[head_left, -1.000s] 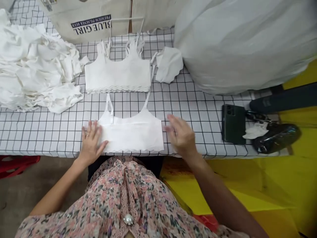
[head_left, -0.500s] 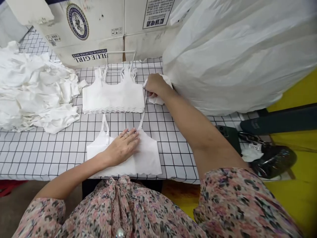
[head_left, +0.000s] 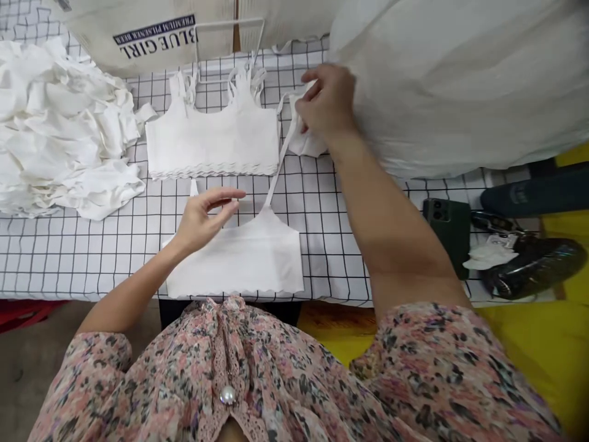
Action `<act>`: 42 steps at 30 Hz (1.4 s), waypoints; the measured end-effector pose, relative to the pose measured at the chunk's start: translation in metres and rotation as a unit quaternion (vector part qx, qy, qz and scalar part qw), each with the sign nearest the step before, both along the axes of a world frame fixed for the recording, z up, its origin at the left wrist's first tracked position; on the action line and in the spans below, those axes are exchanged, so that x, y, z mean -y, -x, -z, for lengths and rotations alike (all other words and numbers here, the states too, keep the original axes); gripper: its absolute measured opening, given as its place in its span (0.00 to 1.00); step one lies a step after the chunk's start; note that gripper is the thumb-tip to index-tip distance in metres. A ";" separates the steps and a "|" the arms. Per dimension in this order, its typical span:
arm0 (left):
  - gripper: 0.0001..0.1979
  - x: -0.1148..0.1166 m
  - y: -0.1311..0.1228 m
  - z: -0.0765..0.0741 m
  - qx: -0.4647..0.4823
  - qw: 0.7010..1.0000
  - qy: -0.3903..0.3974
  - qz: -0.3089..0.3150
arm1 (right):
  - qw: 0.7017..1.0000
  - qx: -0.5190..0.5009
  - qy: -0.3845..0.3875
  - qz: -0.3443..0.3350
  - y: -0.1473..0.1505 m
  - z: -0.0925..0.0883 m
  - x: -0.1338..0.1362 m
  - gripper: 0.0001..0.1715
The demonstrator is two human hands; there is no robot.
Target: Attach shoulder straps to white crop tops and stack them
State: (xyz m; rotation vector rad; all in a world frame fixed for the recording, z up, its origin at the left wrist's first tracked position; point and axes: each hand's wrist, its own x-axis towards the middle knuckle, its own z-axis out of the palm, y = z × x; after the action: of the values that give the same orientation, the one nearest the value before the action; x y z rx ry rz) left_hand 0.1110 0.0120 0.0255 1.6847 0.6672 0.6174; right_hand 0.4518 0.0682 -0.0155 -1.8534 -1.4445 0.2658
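Your right hand (head_left: 327,101) grips the taut strap (head_left: 281,162) of a white bralette (head_left: 234,258) lying at lower centre of the counter (head_left: 92,267), while your left hand (head_left: 205,220), fingers apart, hovers empty above it.

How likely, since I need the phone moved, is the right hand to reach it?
Probably yes: the phone lies on the grid-patterned tablecloth just right of the right forearm, nothing between them; the right hand need only swing across.
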 end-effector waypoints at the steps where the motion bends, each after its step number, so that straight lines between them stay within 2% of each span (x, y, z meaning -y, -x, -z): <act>1: 0.11 0.001 -0.002 -0.002 0.008 0.996 0.086 -0.011 | 1.000 -0.002 -0.011 0.010 0.010 -0.010 0.020 0.15; 2: 0.12 0.003 -0.004 -0.002 0.019 0.985 0.170 -0.009 | 0.999 0.000 -0.044 0.011 0.024 -0.019 0.043 0.13; 4: 0.13 0.007 -0.012 0.001 0.037 0.947 0.320 0.022 | 0.994 0.022 -0.100 -0.037 0.056 -0.032 0.089 0.09; 6: 0.16 0.013 -0.021 0.007 0.044 0.898 0.433 0.061 | 0.987 0.068 -0.102 -0.104 0.088 -0.032 0.129 0.07; 9: 0.24 0.021 -0.031 0.014 0.041 0.842 0.534 0.068 | 0.973 0.077 -0.054 -0.211 0.115 -0.016 0.169 0.12; 12: 0.19 0.028 -0.032 0.018 0.045 0.818 0.573 0.030 | 0.948 0.093 0.001 -0.303 0.118 0.000 0.186 0.15; 14: 0.11 0.033 -0.031 0.019 0.046 0.819 0.572 0.019 | 0.935 0.116 0.009 -0.336 0.113 0.004 0.192 0.16; 16: 0.06 0.037 -0.030 0.019 0.043 0.828 0.559 0.019 | 0.937 0.123 0.000 -0.327 0.111 0.003 0.195 0.17; 18: 0.04 0.041 -0.028 0.017 0.038 0.846 0.532 0.025 | 0.953 0.114 -0.025 -0.281 0.111 -0.001 0.197 0.17; 23: 0.08 0.045 -0.020 0.013 0.020 0.902 0.431 0.020 | 0.982 0.043 -0.115 -0.143 0.117 -0.018 0.195 0.12; 26: 0.11 0.037 -0.012 0.009 0.002 0.929 0.370 -0.010 | 0.991 -0.012 -0.089 -0.101 0.117 -0.021 0.185 0.10; 28: 0.12 0.028 -0.010 0.005 0.003 0.942 0.334 -0.019 | 0.992 -0.021 -0.063 -0.103 0.114 -0.016 0.171 0.11; 31: 0.12 0.020 -0.014 -0.001 0.003 0.951 0.308 0.011 | 0.990 0.022 -0.047 -0.133 0.106 0.002 0.139 0.23; 35: 0.12 0.026 -0.019 -0.003 -0.016 0.950 0.310 0.041 | 0.985 0.053 -0.043 -0.161 0.091 0.023 0.103 0.14; 38: 0.13 0.035 -0.018 0.004 -0.022 0.947 0.321 0.019 | 0.990 0.026 -0.064 -0.125 0.082 0.030 0.099 0.13; 42: 0.16 0.040 -0.015 0.016 -0.019 0.938 0.346 -0.024 | 0.995 0.011 -0.068 -0.071 0.073 0.034 0.109 0.15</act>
State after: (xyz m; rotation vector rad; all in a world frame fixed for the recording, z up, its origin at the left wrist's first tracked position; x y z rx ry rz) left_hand 0.1263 -0.0278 0.0095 1.0237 0.8358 0.3221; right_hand 0.3786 -0.0406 -0.0498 -1.6533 -1.5730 0.2120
